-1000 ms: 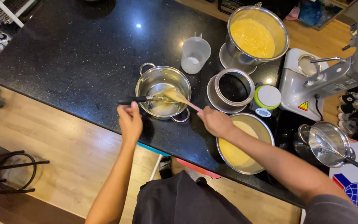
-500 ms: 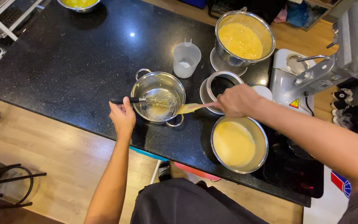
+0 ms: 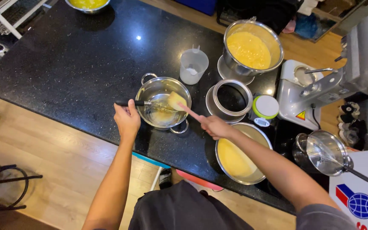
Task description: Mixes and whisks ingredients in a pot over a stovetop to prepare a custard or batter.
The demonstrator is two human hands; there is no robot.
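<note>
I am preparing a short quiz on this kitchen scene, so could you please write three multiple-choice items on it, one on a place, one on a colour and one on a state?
1. Where does the pale spatula blade sit?
A. over the small two-handled steel pot
B. in the clear plastic measuring jug
C. on the wooden floor

2. What colour is the batter in the tall steel bowl at the far side of the black counter?
A. green
B. yellow
C. brown

3. What does the left hand hold?
A. nothing
B. a lid
C. the black handle of a whisk

Answers: 1 A, the blade held by the right hand hangs over the pot's rim. 2 B, the mix is plainly yellow. 3 C, its grip is closed round the handle, whose wires reach into the pot.
</note>
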